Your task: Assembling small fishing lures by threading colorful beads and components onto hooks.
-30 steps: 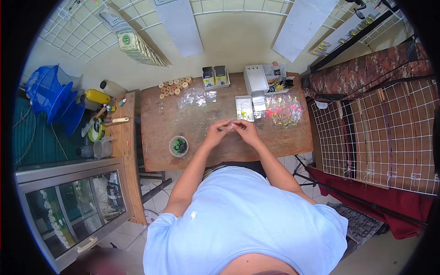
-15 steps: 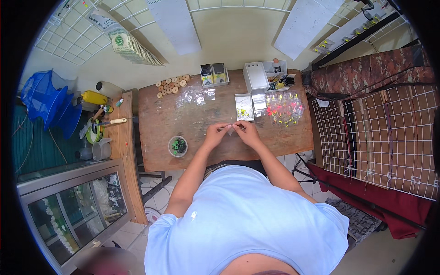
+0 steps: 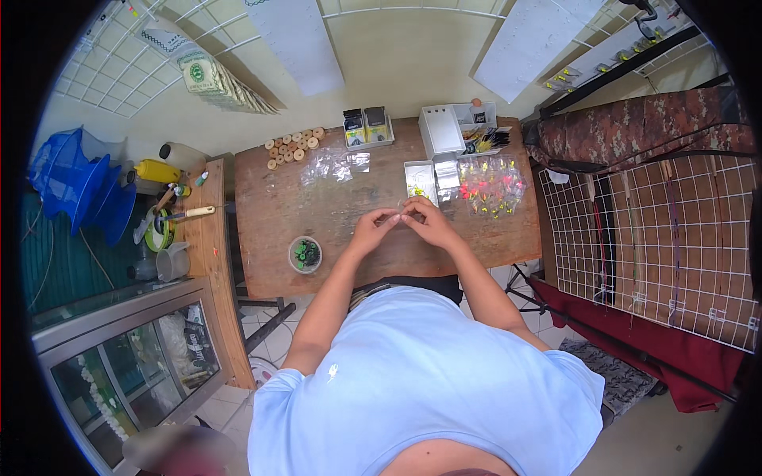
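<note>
My left hand (image 3: 375,229) and my right hand (image 3: 431,224) meet over the middle of the wooden table (image 3: 317,214), fingertips pinched together. Between them is a small clear plastic bag, mostly hidden by the fingers. Just beyond my right hand stands a white tray (image 3: 419,172) with small yellow-green pieces (image 3: 418,190) in it. To its right lie many small clear bags with pink and yellow lures (image 3: 492,186). Flat clear plastic bags (image 3: 333,165) are spread on the table beyond my left hand.
A round tub (image 3: 305,255) of green and black pieces stands at the left front. Wooden spools (image 3: 294,147), a tray of dark packets (image 3: 367,127) and a white organizer box (image 3: 442,132) line the back. A wooden shelf (image 3: 208,246) flanks the left, a white wire rack (image 3: 651,246) the right.
Both hands stay together; the right fingers have shifted slightly up and over toward the white tray. The translucent piece that hung below the fingertips no longer shows there. The view has shifted a little.
</note>
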### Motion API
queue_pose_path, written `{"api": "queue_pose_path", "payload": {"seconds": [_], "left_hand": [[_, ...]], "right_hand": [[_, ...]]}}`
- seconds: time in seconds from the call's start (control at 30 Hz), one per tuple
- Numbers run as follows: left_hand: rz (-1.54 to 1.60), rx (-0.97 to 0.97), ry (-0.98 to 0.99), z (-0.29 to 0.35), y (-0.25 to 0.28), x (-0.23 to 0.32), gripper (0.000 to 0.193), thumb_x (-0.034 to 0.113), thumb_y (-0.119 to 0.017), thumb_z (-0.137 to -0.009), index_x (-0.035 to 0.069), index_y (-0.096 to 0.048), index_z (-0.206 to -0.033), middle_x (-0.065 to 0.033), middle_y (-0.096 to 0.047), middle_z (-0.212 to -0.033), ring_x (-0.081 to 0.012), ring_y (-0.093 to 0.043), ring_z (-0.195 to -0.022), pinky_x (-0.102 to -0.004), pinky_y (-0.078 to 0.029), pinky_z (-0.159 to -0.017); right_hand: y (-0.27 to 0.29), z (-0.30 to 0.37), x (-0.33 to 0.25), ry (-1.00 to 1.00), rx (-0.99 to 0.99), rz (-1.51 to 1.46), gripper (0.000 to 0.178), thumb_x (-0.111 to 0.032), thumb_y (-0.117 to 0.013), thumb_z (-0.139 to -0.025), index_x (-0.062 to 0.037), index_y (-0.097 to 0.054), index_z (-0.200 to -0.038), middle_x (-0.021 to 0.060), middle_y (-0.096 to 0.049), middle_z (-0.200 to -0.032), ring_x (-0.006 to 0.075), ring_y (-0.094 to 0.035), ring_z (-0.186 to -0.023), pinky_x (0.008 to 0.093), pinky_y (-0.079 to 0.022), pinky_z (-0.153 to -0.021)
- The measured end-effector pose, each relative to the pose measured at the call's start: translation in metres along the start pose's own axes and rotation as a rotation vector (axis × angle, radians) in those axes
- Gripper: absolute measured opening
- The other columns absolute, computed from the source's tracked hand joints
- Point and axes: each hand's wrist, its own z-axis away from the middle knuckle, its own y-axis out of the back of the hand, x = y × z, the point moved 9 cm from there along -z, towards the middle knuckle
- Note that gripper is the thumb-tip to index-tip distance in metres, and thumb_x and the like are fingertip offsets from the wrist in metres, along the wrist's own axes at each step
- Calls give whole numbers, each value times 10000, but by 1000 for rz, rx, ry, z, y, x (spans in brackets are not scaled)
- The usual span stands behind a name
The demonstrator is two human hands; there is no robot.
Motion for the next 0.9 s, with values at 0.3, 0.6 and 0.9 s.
{"api": "queue_pose_path", "payload": {"seconds": [0.3,0.6,0.9], "left_hand": [[125,-80,107,3,-3,-6,355,269,-650,-887,42,-623,-1159,-57,-659,-1042,-121,-596,-923,-259,-472,-764],[-60,-78,-30,10,9,-7,484,302,-727,-809,73,-598,-1216,-46,-650,-1077,-126,-590,-965,-269,-475,-792],[159,-248,177,9,-7,-11,381,156,-730,-810,3,-608,-1137,-60,-666,-996,-121,-620,-907,-260,-498,-805]], "right_hand": [[-8,4,7,21,-79,89,194,-215,-645,-858,-80,-648,-997,114,-532,-1217,288,-506,-1143,361,-386,-972],[-7,10,-3,73,-57,284,161,-168,-587,-887,-64,-653,-991,152,-508,-1253,323,-463,-1191,378,-374,-996],[-20,11,-12,61,-180,238,202,-162,-607,-870,-143,-678,-1059,154,-474,-1304,339,-425,-1222,405,-349,-1020]]}}
